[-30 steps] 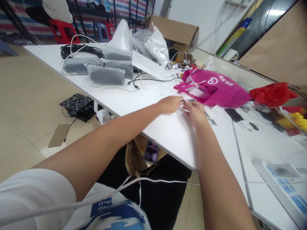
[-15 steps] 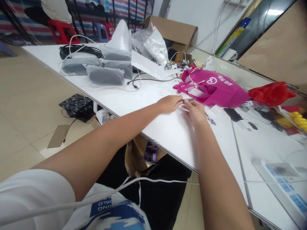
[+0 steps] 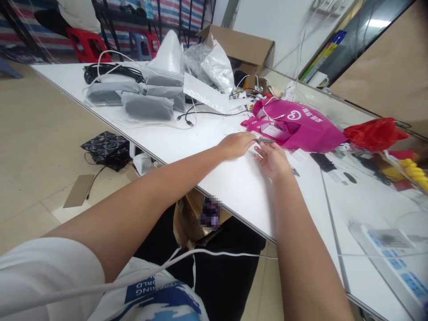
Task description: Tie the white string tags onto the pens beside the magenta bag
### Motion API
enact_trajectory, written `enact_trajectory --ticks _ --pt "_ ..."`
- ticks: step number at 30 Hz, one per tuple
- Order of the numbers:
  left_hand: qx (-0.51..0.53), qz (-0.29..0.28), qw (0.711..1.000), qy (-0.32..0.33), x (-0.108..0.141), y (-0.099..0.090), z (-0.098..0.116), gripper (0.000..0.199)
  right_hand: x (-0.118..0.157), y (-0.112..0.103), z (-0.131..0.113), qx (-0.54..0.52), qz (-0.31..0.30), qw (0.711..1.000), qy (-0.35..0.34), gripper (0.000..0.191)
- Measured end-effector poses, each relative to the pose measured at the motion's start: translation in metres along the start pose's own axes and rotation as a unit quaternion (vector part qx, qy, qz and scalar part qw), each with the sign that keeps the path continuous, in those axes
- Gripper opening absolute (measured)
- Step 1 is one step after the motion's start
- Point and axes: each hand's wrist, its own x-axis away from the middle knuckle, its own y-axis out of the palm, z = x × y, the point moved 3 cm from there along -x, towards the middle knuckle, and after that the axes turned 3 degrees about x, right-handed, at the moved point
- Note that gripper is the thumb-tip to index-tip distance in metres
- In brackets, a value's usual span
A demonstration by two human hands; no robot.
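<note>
Over the white table (image 3: 234,178), my left hand (image 3: 236,145) is closed on one end of a thin dark pen-like object (image 3: 265,141). My right hand (image 3: 272,158) is at the other end of that object, its fingers partly spread, the thumb apart; whether it grips the object is hard to tell. A pink bag (image 3: 310,127) lies just behind my right hand. Small metallic items (image 3: 295,171) show beside my right wrist, partly hidden by it.
Grey wrapped packages (image 3: 147,107) and a coiled black cable (image 3: 113,72) lie at the far left. A red bag (image 3: 377,133) sits at the right, with a white power strip (image 3: 391,261) nearer. A white cable (image 3: 214,253) crosses low in front.
The fingers of my right hand have loosened and spread a little, and more of the thin dark object shows. My left hand has barely moved.
</note>
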Motion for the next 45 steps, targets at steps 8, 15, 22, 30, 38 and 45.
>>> enact_trajectory --ticks 8,15,22,30,38,45 --pt "-0.002 -0.009 1.0 -0.002 0.0 -0.001 0.002 0.039 0.006 0.003 -0.002 0.0 0.048 0.999 0.022 0.025" --pt "-0.006 -0.006 1.0 0.016 -0.002 0.003 0.0 0.039 0.001 0.002 0.001 0.03 0.06 0.998 0.001 0.02" --pt "0.0 -0.004 1.0 0.018 -0.002 0.003 -0.001 0.039 -0.005 0.001 0.005 0.047 0.075 0.996 -0.028 0.025" --pt "0.009 -0.007 1.0 0.02 -0.001 0.001 0.003 0.037 -0.007 0.003 0.004 0.087 0.101 0.989 -0.07 0.024" --pt "0.027 -0.014 0.999 0.01 0.0 0.0 0.005 0.037 -0.007 0.004 0.003 0.11 0.086 0.987 -0.08 0.025" --pt "0.02 -0.023 1.0 0.001 0.001 0.001 0.003 0.037 -0.009 0.003 0.002 0.111 0.089 0.986 -0.084 0.024"
